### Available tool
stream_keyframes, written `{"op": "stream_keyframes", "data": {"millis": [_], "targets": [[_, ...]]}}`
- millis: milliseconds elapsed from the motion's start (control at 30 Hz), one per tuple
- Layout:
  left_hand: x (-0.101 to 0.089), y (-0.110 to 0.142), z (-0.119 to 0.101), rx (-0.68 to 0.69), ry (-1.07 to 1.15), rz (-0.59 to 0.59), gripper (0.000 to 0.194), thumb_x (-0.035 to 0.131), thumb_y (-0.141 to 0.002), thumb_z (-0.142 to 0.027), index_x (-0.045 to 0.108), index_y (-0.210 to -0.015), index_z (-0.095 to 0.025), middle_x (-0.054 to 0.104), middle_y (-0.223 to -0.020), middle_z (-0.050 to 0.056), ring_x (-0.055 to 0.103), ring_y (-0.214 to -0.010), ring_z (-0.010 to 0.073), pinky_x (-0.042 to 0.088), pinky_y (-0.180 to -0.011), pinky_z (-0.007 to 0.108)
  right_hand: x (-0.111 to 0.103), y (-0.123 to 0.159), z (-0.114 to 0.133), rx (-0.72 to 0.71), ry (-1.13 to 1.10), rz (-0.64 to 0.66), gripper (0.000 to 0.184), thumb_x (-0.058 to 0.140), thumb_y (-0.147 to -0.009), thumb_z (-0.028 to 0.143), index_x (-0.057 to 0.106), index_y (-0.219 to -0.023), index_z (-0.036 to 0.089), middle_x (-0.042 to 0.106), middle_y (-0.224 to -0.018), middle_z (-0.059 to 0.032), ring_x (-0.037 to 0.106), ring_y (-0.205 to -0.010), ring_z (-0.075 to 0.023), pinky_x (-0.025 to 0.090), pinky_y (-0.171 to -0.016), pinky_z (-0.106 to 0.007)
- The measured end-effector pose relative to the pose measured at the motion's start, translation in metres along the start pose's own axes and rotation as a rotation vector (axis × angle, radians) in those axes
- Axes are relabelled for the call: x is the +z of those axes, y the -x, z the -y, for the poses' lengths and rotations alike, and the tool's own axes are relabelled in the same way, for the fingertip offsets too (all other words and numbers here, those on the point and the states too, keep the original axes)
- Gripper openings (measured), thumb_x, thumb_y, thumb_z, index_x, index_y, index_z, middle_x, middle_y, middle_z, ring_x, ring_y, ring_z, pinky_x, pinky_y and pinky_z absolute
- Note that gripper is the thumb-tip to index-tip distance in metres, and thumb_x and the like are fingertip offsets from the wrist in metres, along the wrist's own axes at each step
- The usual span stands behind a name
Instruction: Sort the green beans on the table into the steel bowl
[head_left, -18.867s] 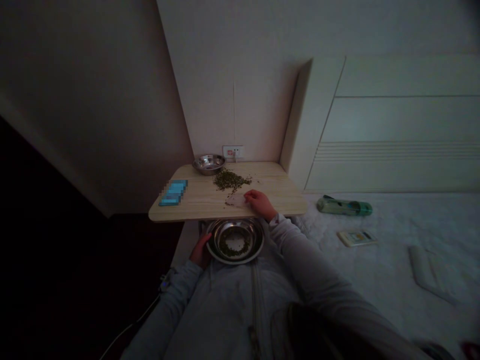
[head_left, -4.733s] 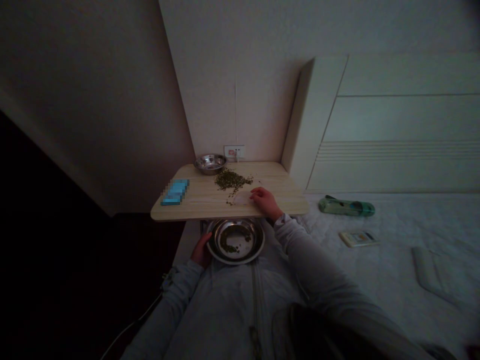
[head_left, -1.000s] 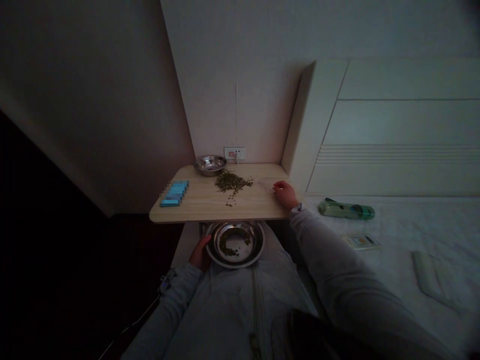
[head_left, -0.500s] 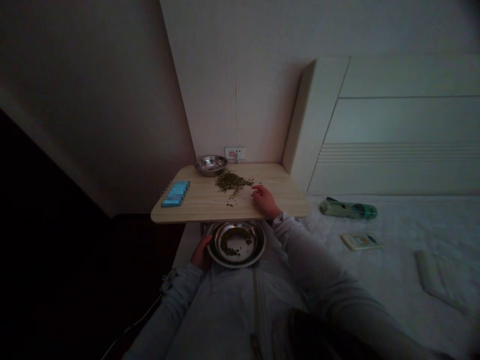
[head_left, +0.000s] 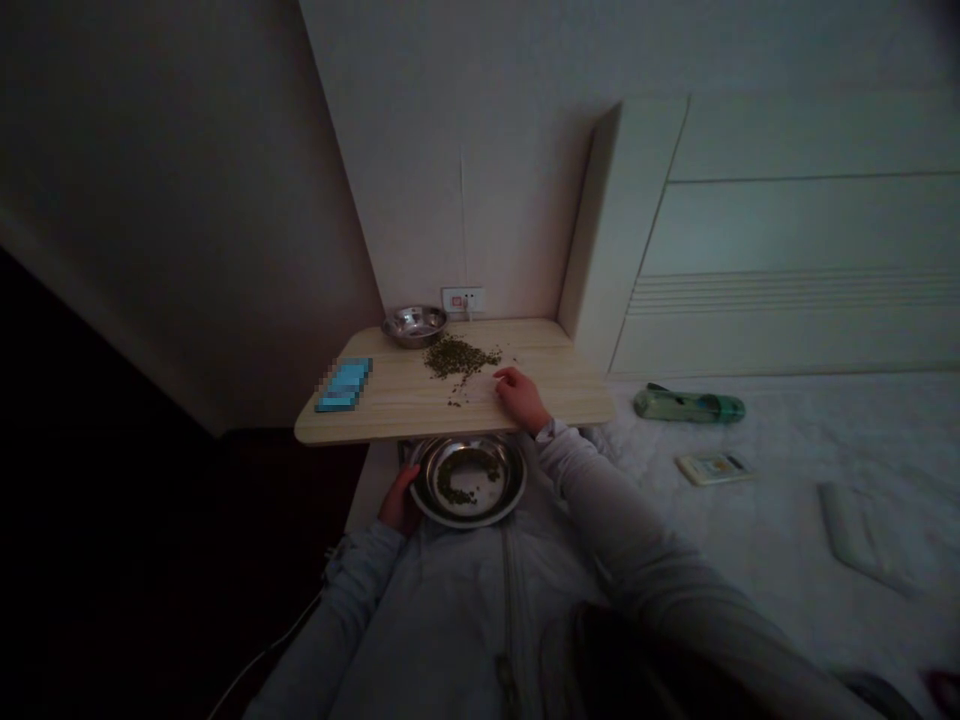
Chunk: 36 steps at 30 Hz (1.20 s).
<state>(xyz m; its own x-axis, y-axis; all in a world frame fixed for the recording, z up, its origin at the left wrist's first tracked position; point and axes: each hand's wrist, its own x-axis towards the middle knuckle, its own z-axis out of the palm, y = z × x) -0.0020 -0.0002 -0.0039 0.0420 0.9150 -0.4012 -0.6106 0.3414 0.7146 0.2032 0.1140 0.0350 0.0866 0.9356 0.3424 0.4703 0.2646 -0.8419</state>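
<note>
— Anything hidden?
— Most fingers of my left hand (head_left: 401, 500), gripping the steel bowl (head_left: 495, 508) at the table's (head_left: 397, 410) near edge. The green pile (head_left: 454, 357) lies on the table, beyond both hands. My right hand (head_left: 520, 398) is curled over the table; whether it's pinching anything, I can't tell.
— Changed?
— It's farther from the table's right end than a second ago.

Right hand (head_left: 523, 400) extended forward, loosely curled; left hand (head_left: 401, 500) lower, clasped.

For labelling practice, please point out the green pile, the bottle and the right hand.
Green pile (head_left: 454, 357), head view, its middle.
Bottle (head_left: 686, 406), head view, its side.
Right hand (head_left: 524, 400), head view, its back.
</note>
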Motion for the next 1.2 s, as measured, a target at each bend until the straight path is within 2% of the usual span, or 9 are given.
{"op": "stream_keyframes", "data": {"millis": [200,300,500,667,967,1200], "targets": [[-0.0006,-0.0019,0.0009,0.031,0.007,-0.002,0.012,0.051,-0.063,-0.021,0.062,-0.061,-0.018,0.066,-0.058,0.002,0.06,-0.076,0.02,0.043,-0.073,0.029,-0.0006,0.0024,0.0029,0.044,0.091,-0.085,0.022,0.038,-0.062,0.022,0.053,-0.077,0.018,0.05,-0.058,0.0015,0.043,-0.056,-0.0112,0.034,-0.057,-0.024],[-0.0005,-0.002,0.0004,0.025,0.01,-0.024,0.012,0.05,-0.063,-0.021,0.062,-0.06,-0.017,0.067,-0.062,0.002,0.06,-0.075,0.0193,0.043,-0.073,0.028,-0.0012,0.0033,0.0048,0.044,0.109,-0.07,0.021,0.039,-0.062,0.022,0.053,-0.076,0.018,0.05,-0.059,0.0013,0.044,-0.056,-0.0113,0.033,-0.056,-0.024],[-0.0007,-0.0016,0.0001,0.01,0.032,0.002,0.012,0.051,-0.062,-0.021,0.062,-0.057,-0.017,0.065,-0.054,0.002,0.06,-0.073,0.0196,0.043,-0.073,0.027,-0.0034,0.0051,0.0091,0.049,0.129,-0.055,0.02,0.039,-0.061,0.021,0.054,-0.074,0.018,0.049,-0.057,0.0013,0.044,-0.056,-0.0113,0.033,-0.056,-0.024],[-0.0002,-0.0012,0.0005,0.025,0.047,0.018,0.013,0.051,-0.062,-0.02,0.063,-0.066,-0.016,0.067,-0.062,0.003,0.059,-0.078,0.0205,0.042,-0.075,0.029,-0.003,0.0047,0.0084,0.048,0.144,-0.024,0.021,0.04,-0.061,0.022,0.054,-0.075,0.017,0.05,-0.057,0.0021,0.044,-0.056,-0.0105,0.032,-0.054,-0.023],[-0.0017,-0.0031,0.0006,0.013,0.043,-0.002,0.013,0.05,-0.063,-0.018,0.063,-0.063,-0.016,0.065,-0.056,0.002,0.06,-0.074,0.0196,0.043,-0.073,0.028,-0.0018,0.0041,0.0057,0.036,0.144,-0.025,0.02,0.041,-0.063,0.023,0.054,-0.077,0.017,0.051,-0.059,0.0022,0.045,-0.056,-0.0095,0.032,-0.054,-0.021],[0.0028,0.0015,-0.0013,0.039,0.029,0.019,0.013,0.051,-0.062,-0.019,0.063,-0.067,-0.016,0.067,-0.063,0.003,0.059,-0.077,0.0199,0.043,-0.073,0.028,-0.0021,0.0044,0.0063,0.025,0.14,-0.004,0.021,0.042,-0.062,0.022,0.054,-0.078,0.017,0.051,-0.058,0.0024,0.045,-0.055,-0.0096,0.032,-0.054,-0.022]]}}
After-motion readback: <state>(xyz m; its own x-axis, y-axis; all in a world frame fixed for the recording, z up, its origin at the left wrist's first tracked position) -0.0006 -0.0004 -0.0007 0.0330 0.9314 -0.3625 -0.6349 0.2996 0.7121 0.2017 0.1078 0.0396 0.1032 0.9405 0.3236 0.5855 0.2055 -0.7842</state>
